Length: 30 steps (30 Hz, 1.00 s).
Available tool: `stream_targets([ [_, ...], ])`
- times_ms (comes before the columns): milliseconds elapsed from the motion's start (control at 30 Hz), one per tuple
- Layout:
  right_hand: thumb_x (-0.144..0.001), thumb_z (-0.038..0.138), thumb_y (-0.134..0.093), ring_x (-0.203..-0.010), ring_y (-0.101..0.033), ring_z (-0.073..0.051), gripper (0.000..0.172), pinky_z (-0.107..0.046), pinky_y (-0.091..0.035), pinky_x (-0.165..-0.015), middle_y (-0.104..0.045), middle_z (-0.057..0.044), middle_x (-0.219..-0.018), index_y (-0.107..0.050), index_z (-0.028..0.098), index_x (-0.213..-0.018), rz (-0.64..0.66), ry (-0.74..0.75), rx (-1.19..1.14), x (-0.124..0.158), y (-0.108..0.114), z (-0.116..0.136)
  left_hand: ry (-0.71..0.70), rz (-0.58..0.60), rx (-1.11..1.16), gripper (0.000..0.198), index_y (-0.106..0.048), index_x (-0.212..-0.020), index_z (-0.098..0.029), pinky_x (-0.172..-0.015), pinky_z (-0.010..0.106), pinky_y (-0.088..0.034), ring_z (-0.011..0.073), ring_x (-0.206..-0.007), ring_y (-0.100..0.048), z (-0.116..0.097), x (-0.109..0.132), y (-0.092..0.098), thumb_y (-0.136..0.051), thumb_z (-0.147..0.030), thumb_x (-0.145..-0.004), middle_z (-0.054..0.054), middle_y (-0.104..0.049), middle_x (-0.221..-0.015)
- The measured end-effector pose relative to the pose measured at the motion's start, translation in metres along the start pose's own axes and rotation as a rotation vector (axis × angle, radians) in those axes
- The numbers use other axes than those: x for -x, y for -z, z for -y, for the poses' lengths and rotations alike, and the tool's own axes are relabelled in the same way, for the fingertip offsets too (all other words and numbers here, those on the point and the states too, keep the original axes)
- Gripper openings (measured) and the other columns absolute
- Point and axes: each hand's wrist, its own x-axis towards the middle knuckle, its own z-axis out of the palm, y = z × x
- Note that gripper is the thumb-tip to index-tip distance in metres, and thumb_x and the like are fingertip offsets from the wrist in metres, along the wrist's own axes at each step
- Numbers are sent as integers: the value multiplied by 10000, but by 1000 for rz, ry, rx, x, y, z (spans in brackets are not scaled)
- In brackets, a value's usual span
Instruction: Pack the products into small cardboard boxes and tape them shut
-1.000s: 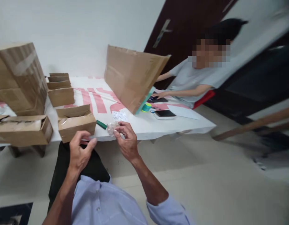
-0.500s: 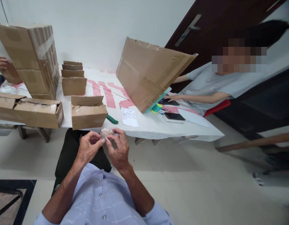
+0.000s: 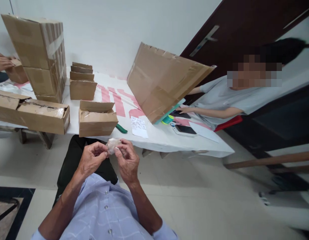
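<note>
So the job looked midway to me. The packet (image 3: 112, 145), a small crumpled clear-plastic thing, was up in both hands, just off the desk's (image 3: 169, 144) near edge, over the lap. The left hand (image 3: 92, 160) had thumb and fingertips pinching its left edge, and the right hand (image 3: 128, 161) pinched its right side. So picking it up was done; setting it down wasn't. Couldn't tell if it was open or sealed, or what was inside.

Around it: the near box (image 3: 98, 126) sat just beyond the left hand with its far flap up, kinda blocking the way to the boxes (image 3: 82, 90) lined up behind. The green tool (image 3: 121, 128) lay right beside it, then the printed sheet (image 3: 139, 126). Farther right, a big tilted carton (image 3: 167, 80) partly hid a co-worker (image 3: 214, 100). Tall stack (image 3: 36, 50) on the far left, too.
</note>
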Motion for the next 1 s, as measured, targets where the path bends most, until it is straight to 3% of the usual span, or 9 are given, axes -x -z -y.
stream_targets([
  [267, -889, 419, -757, -1113, -696, -226, 210, -348, -584, -931, -732, -89, -1163, -688, 221, -874, -58, -109, -133, -1, -8, 2, -5, 13, 121, 176, -748, -866, -164, -716, 283, -591, 145, -664, -688, -5, 1, -1, -792, -249, -718, 28, -753, -750],
  [633, -893, 452, -740, -1095, -679, -220, 253, -358, -568, -953, -708, -76, -1140, -618, 230, -890, -50, -112, -229, 0, -14, 9, -69, -110, -46, 279, -728, -791, -173, -662, 250, -514, 126, -645, -614, -2, 1, -5, -901, -370, -695, 13, -700, -725],
  [1000, -801, 512, -864, -955, -688, -182, 444, -343, -567, -880, -686, -29, -1040, -537, 237, -922, -94, -274, -394, 3, -12, -8, -31, -38, -18, 183, -753, -811, -176, -689, 258, -557, 147, -662, -676, -10, 3, -12, -834, -322, -736, 21, -733, -707],
])
